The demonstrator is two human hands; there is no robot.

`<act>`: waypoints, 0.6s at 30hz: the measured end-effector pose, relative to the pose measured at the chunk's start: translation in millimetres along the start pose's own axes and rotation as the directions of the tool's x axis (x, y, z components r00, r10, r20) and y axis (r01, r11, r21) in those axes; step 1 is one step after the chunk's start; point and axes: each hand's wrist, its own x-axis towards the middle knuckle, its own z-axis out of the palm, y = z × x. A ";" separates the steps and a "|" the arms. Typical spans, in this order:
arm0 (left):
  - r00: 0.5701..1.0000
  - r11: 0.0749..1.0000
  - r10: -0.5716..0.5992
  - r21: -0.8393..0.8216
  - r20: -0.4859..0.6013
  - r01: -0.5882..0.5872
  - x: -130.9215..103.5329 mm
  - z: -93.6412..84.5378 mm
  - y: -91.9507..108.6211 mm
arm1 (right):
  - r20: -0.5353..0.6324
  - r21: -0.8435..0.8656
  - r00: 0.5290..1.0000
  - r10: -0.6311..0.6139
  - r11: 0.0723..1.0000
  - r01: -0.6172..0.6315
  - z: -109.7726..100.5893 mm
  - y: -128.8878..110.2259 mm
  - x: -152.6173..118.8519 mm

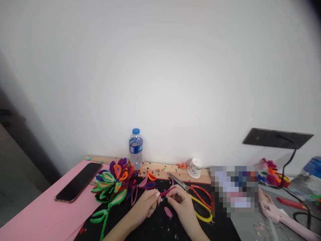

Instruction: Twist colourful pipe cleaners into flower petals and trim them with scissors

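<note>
A magenta pipe cleaner (163, 193) stretches between my two hands above the black mat (160, 231). My left hand (147, 203) pinches one end of it. At the other end, the fingertips of my right hand (181, 199) are closed on it. Below them a pink pipe-cleaner petal (168, 212) lies on the mat. To the left is a multicoloured pipe-cleaner flower (117, 180) with a green stem. Loose petals, among them an orange one (151, 176), lie behind my left hand. Scissors with red and yellow handles (200, 209) lie beside my right hand.
A water bottle (136, 149) and an upturned paper cup (195, 168) stand along the wall. On the left a phone (78, 182) rests on pink paper (47, 207). At right are a pink glue gun (283, 217), a red cutter (292, 203) and a black cable (284, 170).
</note>
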 end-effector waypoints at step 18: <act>0.993 0.986 -0.096 -0.131 0.062 0.103 -3.3 1.8 6.1 | 0.071 0.033 0.993 0.090 0.995 -0.093 -1.2 -0.6 -2.0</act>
